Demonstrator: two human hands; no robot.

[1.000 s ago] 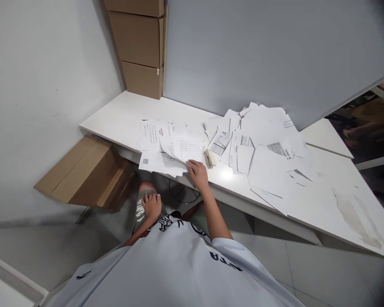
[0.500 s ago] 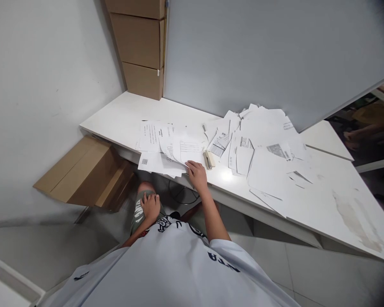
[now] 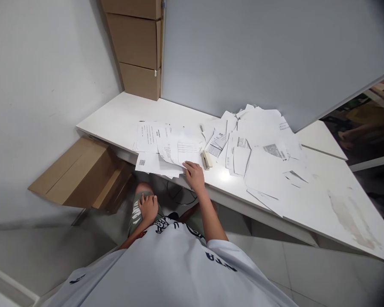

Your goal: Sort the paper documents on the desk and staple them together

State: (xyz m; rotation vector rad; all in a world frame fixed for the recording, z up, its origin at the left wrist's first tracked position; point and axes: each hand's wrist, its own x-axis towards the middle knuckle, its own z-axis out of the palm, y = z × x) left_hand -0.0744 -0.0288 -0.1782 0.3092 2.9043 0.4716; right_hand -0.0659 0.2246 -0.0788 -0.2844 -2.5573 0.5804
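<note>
My right hand [image 3: 194, 175] is at the desk's front edge, its fingers closed on the corner of a printed sheet [image 3: 169, 152] that curls up a little. Under and around that sheet lie other papers, one with a QR code [image 3: 157, 165] reaching past the edge. A beige stapler [image 3: 206, 160] rests just right of my right hand, untouched. My left hand [image 3: 148, 207] lies flat on my left thigh with nothing in it, its fingers spread.
A large heap of loose papers [image 3: 259, 128] covers the middle of the white desk [image 3: 109, 119]. Stacked cardboard boxes [image 3: 136, 42] stand at the back left. An open cardboard box [image 3: 73, 170] sits below the desk's left end. A grey panel [image 3: 259, 55] rises behind.
The whole view has shifted slightly, and the sheet under my right hand's fingers curls a little less. My left hand stays on the thigh.
</note>
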